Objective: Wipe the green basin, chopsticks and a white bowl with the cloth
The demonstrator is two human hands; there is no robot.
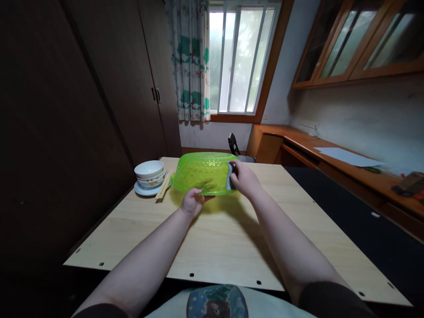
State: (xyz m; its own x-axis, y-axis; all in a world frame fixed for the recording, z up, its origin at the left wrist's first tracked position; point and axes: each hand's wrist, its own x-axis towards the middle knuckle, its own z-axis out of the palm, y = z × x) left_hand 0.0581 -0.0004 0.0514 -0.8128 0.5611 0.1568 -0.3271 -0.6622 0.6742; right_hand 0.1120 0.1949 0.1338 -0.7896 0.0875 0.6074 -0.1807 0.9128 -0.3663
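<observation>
Green plastic basin (202, 172) tipped above worktop (218, 247), rim clamped between left hand's (192, 204) thumb and fingers. Right hand (245, 180) pinches blue-grey cloth (229, 177) against side. Risk: cloth pressure twists one-handed hold; basin slips, knocks chopsticks (163, 188) or stacked bowls (149, 169).

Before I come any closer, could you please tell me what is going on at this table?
A person is holding a green basin over the wooden table. The left hand has its grip at the near rim, while the right hand holds a grey-blue cloth against the basin's right side. To the left, stacked bowls sit on a plate, with chopsticks close by.
</observation>
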